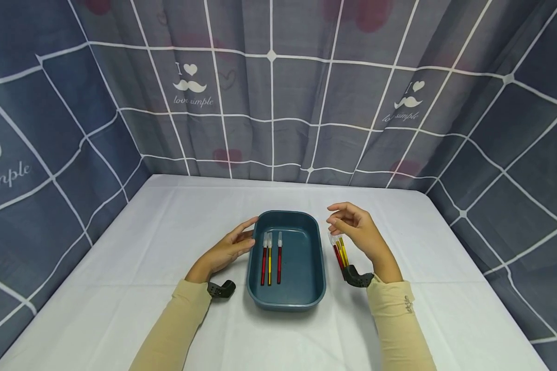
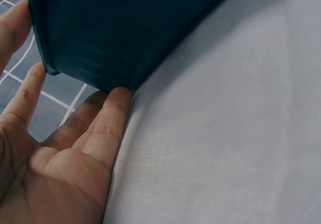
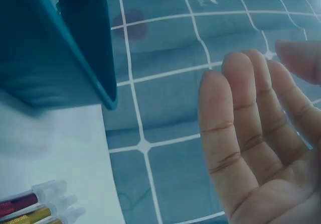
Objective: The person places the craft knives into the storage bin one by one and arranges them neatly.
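A dark teal plastic tray (image 1: 301,257) stands on the white table. Inside it, on the left half, lie two red craft knives (image 1: 279,263) and one yellow craft knife (image 1: 269,265), all with clear caps pointing away from me. My left hand (image 1: 227,250) touches the tray's left wall and rim with extended fingers, as the left wrist view also shows. To the right of the tray, my right hand (image 1: 355,226) hovers with loosely bent fingers and holds nothing. Just below it lie more capped craft knives, red (image 3: 20,204) and yellow (image 3: 32,216), side by side on the cloth.
Black wrist cameras (image 1: 221,289) sit on both wrists; the right one partly covers the knives' lower ends. White cloth (image 1: 204,206) covers the table. A grey-blue checked curtain (image 1: 241,103) encloses the back and both sides.
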Demonstrator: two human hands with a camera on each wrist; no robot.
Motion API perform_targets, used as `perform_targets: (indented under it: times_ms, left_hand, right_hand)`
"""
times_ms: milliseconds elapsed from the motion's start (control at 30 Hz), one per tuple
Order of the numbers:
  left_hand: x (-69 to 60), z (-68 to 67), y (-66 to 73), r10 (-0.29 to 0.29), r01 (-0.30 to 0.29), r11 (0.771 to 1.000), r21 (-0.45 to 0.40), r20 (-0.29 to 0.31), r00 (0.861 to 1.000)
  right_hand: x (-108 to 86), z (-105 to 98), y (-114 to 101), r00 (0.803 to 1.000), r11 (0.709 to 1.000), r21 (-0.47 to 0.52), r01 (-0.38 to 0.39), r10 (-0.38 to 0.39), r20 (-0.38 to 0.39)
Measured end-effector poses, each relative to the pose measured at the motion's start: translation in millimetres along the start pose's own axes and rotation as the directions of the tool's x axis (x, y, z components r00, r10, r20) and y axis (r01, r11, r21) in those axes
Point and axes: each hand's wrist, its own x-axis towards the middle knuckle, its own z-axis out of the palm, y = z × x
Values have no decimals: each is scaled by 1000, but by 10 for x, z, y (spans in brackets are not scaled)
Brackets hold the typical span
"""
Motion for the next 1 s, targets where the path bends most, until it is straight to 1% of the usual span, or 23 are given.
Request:
perform_targets:
  times_ms: [300, 467, 567, 733, 833, 1000]
  left_hand:
    - [-7, -2, 1, 4, -4, 1000, -16, 7, 1000]
    - [4, 0, -13, 6, -6, 1000, -3, 10, 1000]
    - [7, 2, -11, 9, -9, 1000, -2, 14, 1000]
    - [-2, 0, 7, 10, -10, 1000, -11, 16, 1000]
    - [-5, -4, 12, 8, -8, 1000, -11, 16, 1000]
    - [-12, -7, 10, 10, -9, 1000, -15, 20, 1000]
  right_hand:
    - [-4, -109, 186, 998, 998, 31, -47, 48, -35]
    - [-19, -165, 343, 992, 992, 82, -97, 103, -71]
    - [-28, -193, 457, 985, 984, 110, -140, 149, -87]
    - [-40, -213, 615, 968, 965, 131, -226, 237, -80]
    - [-50, -213, 667, 961, 959, 119, -256, 265, -72]
    - [-64, -219, 722, 955, 955, 96, -282, 289, -72]
